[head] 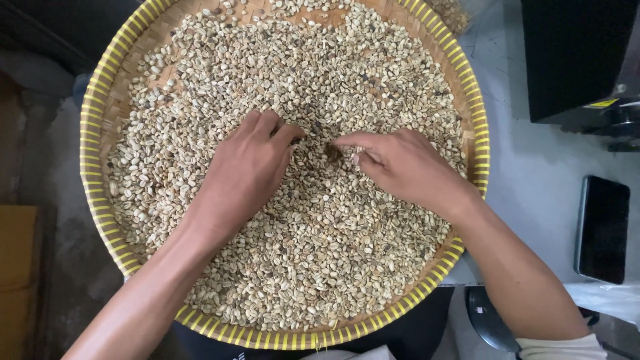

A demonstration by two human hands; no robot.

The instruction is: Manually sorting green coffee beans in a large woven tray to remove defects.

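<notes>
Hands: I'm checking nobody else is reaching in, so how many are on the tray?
2: left hand and right hand, both on the beans mid-tray.

L hand [245, 167] & R hand [403, 165] palm-down, fingers curled, tips nearly meeting.

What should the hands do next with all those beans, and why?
Probably the right hand should pinch out the dark bean by its fingertips. Both it and the left hand rest on the pale beans in the round woven tray, and darker odd ones are scattered among them.
</notes>
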